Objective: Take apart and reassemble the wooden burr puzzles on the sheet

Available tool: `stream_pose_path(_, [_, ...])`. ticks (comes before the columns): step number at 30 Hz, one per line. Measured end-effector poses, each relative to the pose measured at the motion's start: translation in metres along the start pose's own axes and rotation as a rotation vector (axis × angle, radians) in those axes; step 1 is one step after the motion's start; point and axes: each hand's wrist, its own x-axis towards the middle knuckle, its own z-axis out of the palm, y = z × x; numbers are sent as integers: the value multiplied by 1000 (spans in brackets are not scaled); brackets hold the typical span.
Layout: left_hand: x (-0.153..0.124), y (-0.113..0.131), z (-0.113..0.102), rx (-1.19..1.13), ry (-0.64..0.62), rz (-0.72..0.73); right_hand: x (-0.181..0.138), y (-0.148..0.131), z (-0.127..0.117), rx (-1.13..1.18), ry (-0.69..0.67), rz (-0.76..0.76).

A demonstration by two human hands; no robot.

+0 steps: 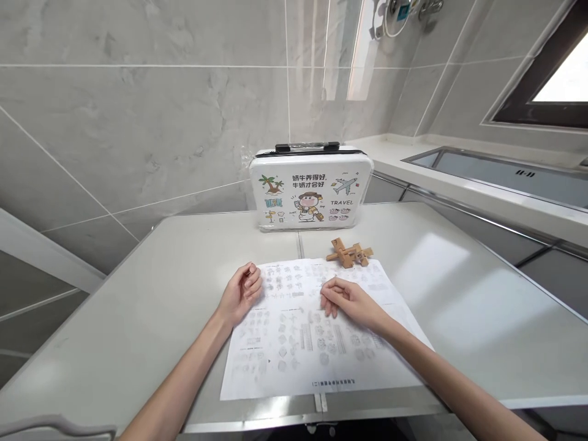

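My left hand rests at the left edge of a printed paper sheet, its fingers curled in toward the palm and nothing visible in them. Over the upper right part of the sheet lies my right hand, palm down. Its fingers are loosely bent and a little apart, with no object seen in them. The sheet carries rows of small grey diagrams and appears upside down from here. Just beyond my right hand, wooden puzzle pieces lie in a small interlocked cluster by the sheet's far edge, touched by neither hand.
A white case with cartoon prints and a black handle stands upright at the back of the light table, partly wrapped in clear plastic. Grey tiled wall rises behind it. To the right runs a counter with a sink.
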Motion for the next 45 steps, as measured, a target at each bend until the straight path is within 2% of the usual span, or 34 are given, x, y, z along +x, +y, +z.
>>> stream_pose_path(7, [-47,8,-4,322,35,-32,-45,6,10,-82,62,28])
stream_pose_path(8, [-55,7,-3,400,41,-20,-50,7,12,-95,65,32])
stream_pose_path(10, [-69,6,-1,747,60,49,-60,8,15,-136,89,43])
stream_pose_path(12, [-83,2,0,971,96,79,-69,10,19,-210,142,47])
stream_pose_path(14, [-94,-4,1,1108,115,114,-76,13,23,-285,208,48])
stream_pose_path(17, [-109,-15,1,1248,140,167,-84,17,29,-276,244,19])
stream_pose_path(22, [-125,-33,2,1358,170,262,-92,21,35,-303,286,-18])
stream_pose_path(26, [-127,-40,2,1331,156,347,-95,24,36,-332,296,-59])
stream_pose_path(34, [-125,-42,-2,1417,149,308,-97,20,38,-311,382,-49])
stream_pose_path(38, [-126,-40,-1,1390,154,298,-97,19,37,-309,381,-51])
stream_pose_path(45, [-124,-40,-1,1530,155,274,-98,19,35,-281,372,-58])
